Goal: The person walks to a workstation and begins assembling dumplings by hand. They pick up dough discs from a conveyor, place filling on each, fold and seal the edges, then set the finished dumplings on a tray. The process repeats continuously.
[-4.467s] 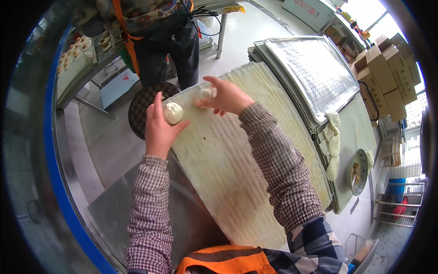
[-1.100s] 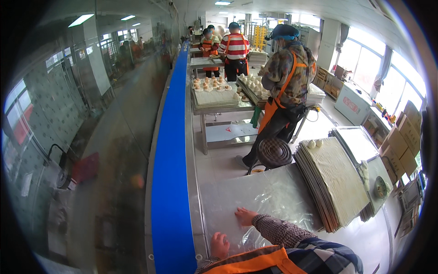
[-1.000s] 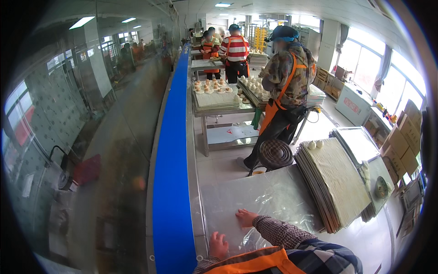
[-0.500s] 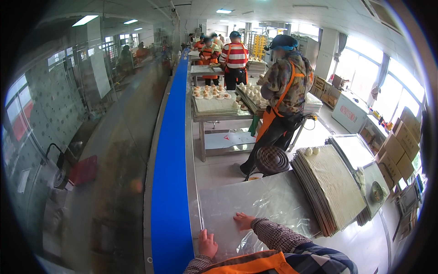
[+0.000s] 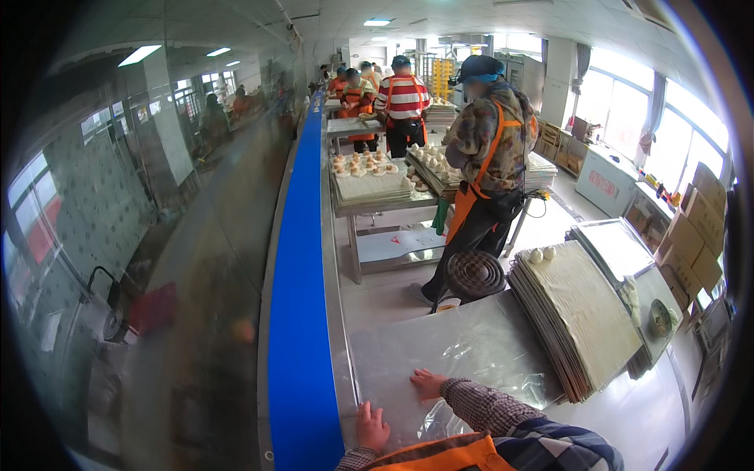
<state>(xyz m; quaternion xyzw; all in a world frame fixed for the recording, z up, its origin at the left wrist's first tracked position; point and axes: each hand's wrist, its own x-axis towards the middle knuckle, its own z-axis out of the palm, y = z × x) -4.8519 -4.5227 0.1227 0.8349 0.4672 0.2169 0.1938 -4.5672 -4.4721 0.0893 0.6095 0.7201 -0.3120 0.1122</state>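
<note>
Right hand [image 5: 429,384] fingers spread, palm-down on one metal table [image 5: 393,353], empty, left hand [image 5: 372,426] half-open near its edge, seemingly empty, two white buns [image 5: 536,256] atop one tray stack [image 5: 585,318]

The belt [image 5: 302,314] is plain bright blue. Just right of the belt, the table [image 5: 463,337] is silvery grey, and the sleeve [image 5: 488,406] over it has small brown-and-white checks. Farther right of the belt are a dark brown, ringed stool seat [image 5: 475,275], cream cloth [image 5: 585,314], white buns [image 5: 537,256], a mottled brown jacket [image 5: 506,149] with orange straps [image 5: 498,149], and tan boxes [image 5: 691,243].
</note>
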